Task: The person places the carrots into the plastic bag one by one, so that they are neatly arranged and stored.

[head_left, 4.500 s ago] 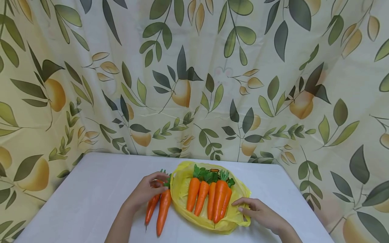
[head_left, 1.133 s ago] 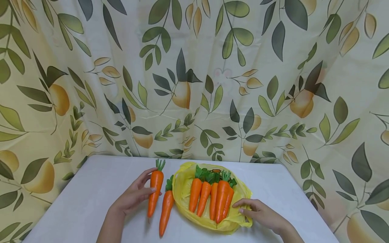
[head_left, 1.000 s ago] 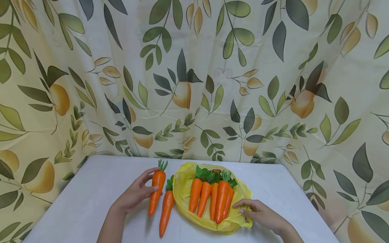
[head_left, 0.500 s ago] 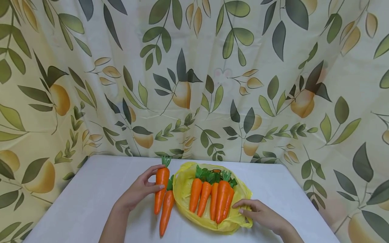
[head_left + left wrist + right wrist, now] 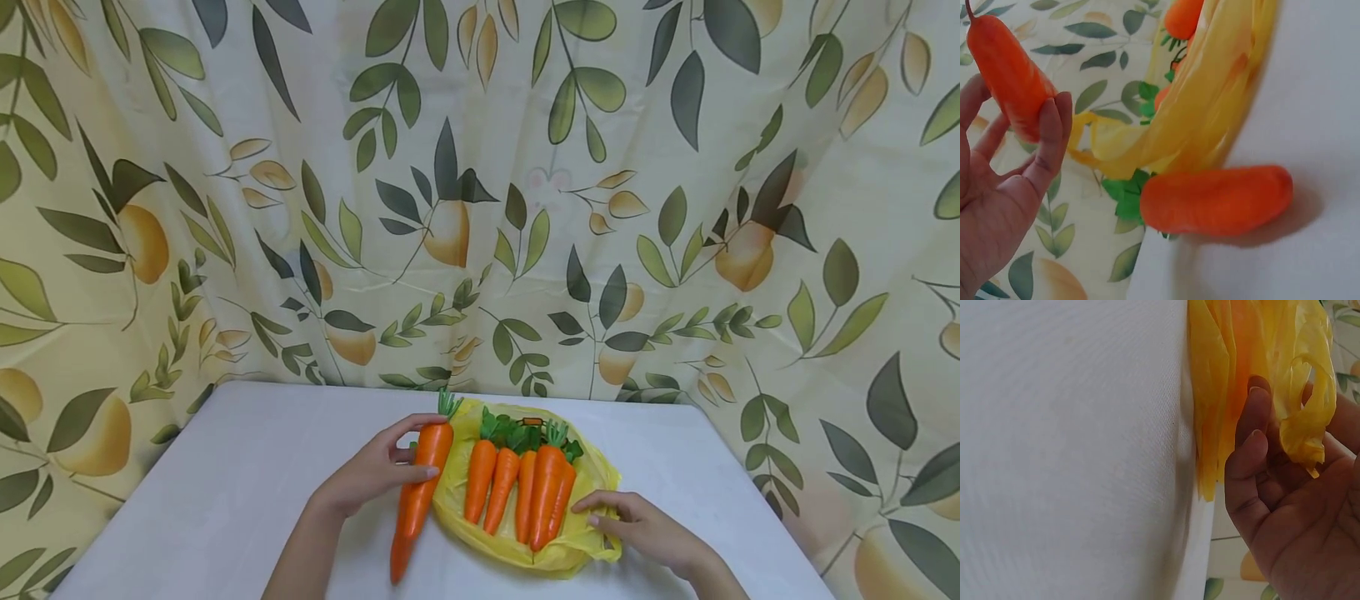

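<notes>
My left hand [image 5: 367, 479] grips an orange carrot [image 5: 433, 450] between thumb and fingers, raised beside the left rim of a yellow plastic bag [image 5: 498, 557]. In the left wrist view the held carrot [image 5: 1013, 78] tilts with its thin tip upward. Below it a second carrot [image 5: 1216, 200] lies on the table, partly covered in the head view. Several carrots with green tops [image 5: 545, 492] lie side by side in the spread bag. At the bag's right edge my right hand [image 5: 645, 529] holds the thin plastic; in the right wrist view its fingers curl by the looped handle [image 5: 1310, 425].
A white-covered table [image 5: 247, 467] extends to both sides of the bag. Behind it hangs a curtain [image 5: 480, 317] printed with leaves and fruit. A small orange-and-black tag [image 5: 531, 422] shows among the carrot tops at the back of the bag.
My left hand picked one carrot up from the left of the bag and has carried it right, over the other loose carrot, to the bag's rim. The right hand has stayed put.
</notes>
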